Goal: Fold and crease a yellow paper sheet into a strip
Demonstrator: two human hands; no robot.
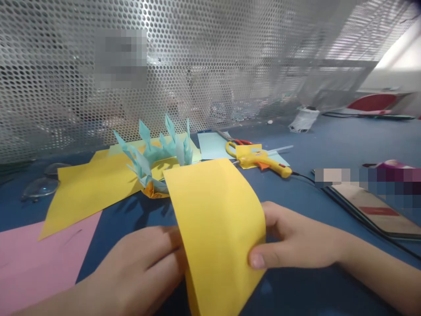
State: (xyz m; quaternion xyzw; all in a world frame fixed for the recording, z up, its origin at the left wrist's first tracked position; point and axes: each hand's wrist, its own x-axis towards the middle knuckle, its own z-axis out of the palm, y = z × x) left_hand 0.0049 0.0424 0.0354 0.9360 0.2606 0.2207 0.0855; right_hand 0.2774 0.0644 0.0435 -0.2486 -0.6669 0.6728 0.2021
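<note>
Head view: right grip (296, 237) pinches curved yellow paper (220, 224); left grip (141, 263) half-hidden, state unclear.

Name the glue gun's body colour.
The glue gun has a yellow body, shown best in the head view.

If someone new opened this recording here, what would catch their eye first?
Most likely the bright yellow sheet, bent and filling the near centre between the left hand and the right hand, whose thumb lies on its face. Next, the spiky teal paper ring just behind it to the left. Then the yellow glue gun, lying beyond the right hand.
</note>
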